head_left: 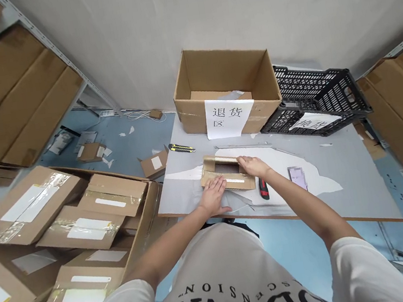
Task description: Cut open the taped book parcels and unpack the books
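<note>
A small cardboard box (210, 175) with its top flaps opened lies on the grey table (358, 183) in front of me. Its inside looks dark, and I cannot make out what it contains. My left hand (214, 195) rests on the box's near left flap, fingers laid flat and thumb stretched out to the side. My right hand (253, 166) grips the box's right edge, its fingers curled over the wall. Close to the right hand lies a red and black utility knife (264, 189). A phone (297, 178) sits further right on white paper (318, 185).
A large open carton (188, 112) with a paper sign (229, 116) and a black plastic crate (314, 96) stand at the back. A yellow and black cutter (182, 148) lies left. Taped parcels (112, 187) fill a big carton on the left; shelves flank both sides.
</note>
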{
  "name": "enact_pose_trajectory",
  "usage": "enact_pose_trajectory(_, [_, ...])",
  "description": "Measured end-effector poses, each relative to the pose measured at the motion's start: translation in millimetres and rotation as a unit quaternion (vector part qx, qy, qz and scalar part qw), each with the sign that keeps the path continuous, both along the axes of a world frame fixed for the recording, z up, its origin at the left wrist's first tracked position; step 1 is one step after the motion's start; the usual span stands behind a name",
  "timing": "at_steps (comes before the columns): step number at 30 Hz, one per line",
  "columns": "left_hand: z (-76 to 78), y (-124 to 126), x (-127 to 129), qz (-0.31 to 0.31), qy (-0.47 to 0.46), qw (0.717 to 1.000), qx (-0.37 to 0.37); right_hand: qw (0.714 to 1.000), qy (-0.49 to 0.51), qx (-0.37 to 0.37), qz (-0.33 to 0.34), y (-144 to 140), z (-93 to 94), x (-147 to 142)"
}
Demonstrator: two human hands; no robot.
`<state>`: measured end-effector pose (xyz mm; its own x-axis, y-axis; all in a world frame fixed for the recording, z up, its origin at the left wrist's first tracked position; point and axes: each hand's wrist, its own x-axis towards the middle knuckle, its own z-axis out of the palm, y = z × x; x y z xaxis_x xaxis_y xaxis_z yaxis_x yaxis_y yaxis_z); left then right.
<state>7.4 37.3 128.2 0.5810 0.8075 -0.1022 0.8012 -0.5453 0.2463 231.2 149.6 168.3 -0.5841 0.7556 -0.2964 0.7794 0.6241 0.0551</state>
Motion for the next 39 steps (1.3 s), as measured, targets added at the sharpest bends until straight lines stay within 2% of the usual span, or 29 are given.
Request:
enact_pose_trajectory(3, [-2.8,-2.6,-0.1,0.0,0.009,1.0,0.005,0.998,0.009,-0.036,-0.048,22.9,17.4,4.2])
enact_pose_trajectory(6, [-3.7,-4.8,0.4,0.003,0.014,1.0,0.006,0.99,0.07,-0.041,-0.117,47.9,23.2,10.8])
enact_pose_trajectory(10, [-1.3,-5.5,0.6,0.002,0.015,1.0,0.001,0.955,0.146,-0.019,-0.256,64.5,4.0,15.7])
enact_pose_trajectory(13, [0.7,-3.7,-0.2,0.001,0.019,1.0,-0.005,0.939,0.182,-0.007,-0.291,62.0,-19.4,14.5])
enact_pose_trajectory(16, [1.1,-1.2,-1.1,-0.002,0.021,1.0,-0.004,0.931,0.22,0.016,-0.29,56.6,-33.1,12.3])
enact_pose_trajectory(18, [1.2,-0.2,-0.8,-0.006,0.021,1.0,-0.003,0.931,0.237,0.03,-0.276,53.7,-32.4,11.4])
enact_pose_trajectory(21, [4.8,1.5,-0.6,-0.015,0.018,1.0,-0.004,0.94,0.234,0.067,-0.24,44.2,-18.1,11.7])
enact_pose_trajectory(23, [11.6,6.8,-4.6,-0.021,0.006,1.0,-0.006,0.949,0.232,0.096,-0.19,29.9,-4.7,13.1])
enact_pose_trajectory(25, [21.3,19.6,-15.9,-0.026,-0.015,1.0,-0.002,0.964,0.234,0.077,-0.104,9.9,6.7,15.0])
enact_pose_trajectory(27, [31.3,41.4,-34.8,-0.026,-0.034,0.999,0.002,0.975,0.222,0.014,-0.029,-10.7,12.3,16.4])
enact_pose_trajectory(28, [35.2,54.9,-46.1,-0.019,-0.035,0.999,-0.001,0.978,0.208,-0.016,-0.012,-19.4,12.7,16.6])
enact_pose_trajectory(30, [38.5,83.1,-68.3,-0.032,-0.024,0.999,-0.032,0.984,0.172,-0.048,-0.015,-31.0,9.4,15.3])
enact_pose_trajectory(33, [32.1,115.8,-90.6,-0.097,-0.002,0.992,-0.086,0.988,0.139,-0.063,-0.038,-35.6,1.2,10.5])
enact_pose_trajectory(36, [20.9,128.2,-96.1,-0.123,0.004,0.988,-0.096,0.985,0.148,-0.073,-0.059,-37.4,-3.0,6.4])
enact_pose_trajectory(39, [14.7,127.4,-94.5,-0.13,0.008,0.988,-0.088,0.98,0.172,-0.053,-0.082,-45.7,-1.5,3.8])
